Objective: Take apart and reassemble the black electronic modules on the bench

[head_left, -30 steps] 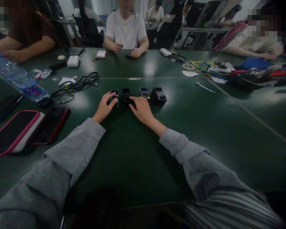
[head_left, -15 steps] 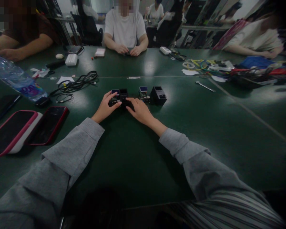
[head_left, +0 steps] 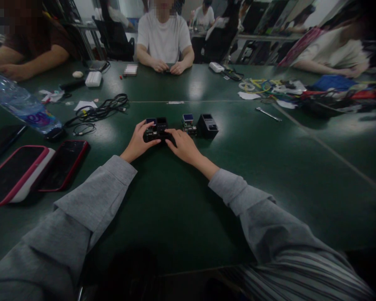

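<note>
With the space between the two hands as the clock's centre and the wearer at 6 o'clock, a small board [head_left: 151, 133] with a little screen sits toward 11 o'clock on the green counter [head_left: 175, 209]. A black box [head_left: 162, 125] stands right beside it, near 12; whether the two touch, I cannot tell.

The left hand [head_left: 138, 142] curves about the board, forefinger at its top, thumb stretched along the front toward the foot of the black box; I cannot tell whether its grip is closed on anything. The right hand [head_left: 184, 144] comes in from 4 o'clock with its fingertips at the box's near right side and the thumb apart from the forefinger; how firm that grip is, I cannot tell either.

At 2 o'clock sits a second board [head_left: 188, 125], and just past it a second black box [head_left: 208, 126]. Between 2 and 3, farther out, lie a wrench [head_left: 268, 113] and a heap of cables [head_left: 326, 90]. A black cord [head_left: 108, 106] lies at 10, a plastic bottle [head_left: 25, 104] leans between 9 and 10, and a red-edged phone [head_left: 64, 165] lies between 8 and 9. At 12, across the counter, sits a person in a white shirt [head_left: 165, 37].
</note>
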### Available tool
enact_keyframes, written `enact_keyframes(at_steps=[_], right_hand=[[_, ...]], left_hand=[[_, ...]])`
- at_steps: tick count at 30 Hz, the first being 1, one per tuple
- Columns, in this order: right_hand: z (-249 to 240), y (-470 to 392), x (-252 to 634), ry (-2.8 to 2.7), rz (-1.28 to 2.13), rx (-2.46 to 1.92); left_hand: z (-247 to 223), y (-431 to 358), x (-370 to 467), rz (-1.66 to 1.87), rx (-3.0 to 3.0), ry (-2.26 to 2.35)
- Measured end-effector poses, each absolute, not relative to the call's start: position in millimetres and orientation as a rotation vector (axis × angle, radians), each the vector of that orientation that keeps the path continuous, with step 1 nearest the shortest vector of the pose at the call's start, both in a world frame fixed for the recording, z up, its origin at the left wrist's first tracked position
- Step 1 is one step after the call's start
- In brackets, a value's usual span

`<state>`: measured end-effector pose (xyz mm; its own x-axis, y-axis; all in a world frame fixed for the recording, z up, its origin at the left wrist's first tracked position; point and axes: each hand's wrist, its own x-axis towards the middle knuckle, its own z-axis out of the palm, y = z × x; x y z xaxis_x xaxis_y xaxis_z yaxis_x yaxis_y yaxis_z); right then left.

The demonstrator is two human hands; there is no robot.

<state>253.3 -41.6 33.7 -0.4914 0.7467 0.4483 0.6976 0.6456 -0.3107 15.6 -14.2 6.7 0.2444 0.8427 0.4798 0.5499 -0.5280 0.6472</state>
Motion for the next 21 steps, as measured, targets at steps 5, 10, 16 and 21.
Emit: enact_keyframes(at_steps=[5, 10, 16, 21], right_hand=[[33.5, -41.6, 253.3, -2.311, 0.126, -1.131], [35.8, -42.5, 252.5, -2.33, 0.112, -1.149], [33.8, -40.7, 253.3, -2.311, 0.023, -1.092], [34.0, -41.0, 254.4, -2.132, -0.113, -1.168]], left_hand=[[6.7, -14.8, 16.3, 1.171, 2.183, 1.3], [6.2, -15.2, 16.6, 1.177, 2.186, 1.297], [5.8, -14.5, 16.8, 1.156, 2.223, 1.308], [6.1, -14.5, 16.9, 1.146, 2.232, 1.314]])
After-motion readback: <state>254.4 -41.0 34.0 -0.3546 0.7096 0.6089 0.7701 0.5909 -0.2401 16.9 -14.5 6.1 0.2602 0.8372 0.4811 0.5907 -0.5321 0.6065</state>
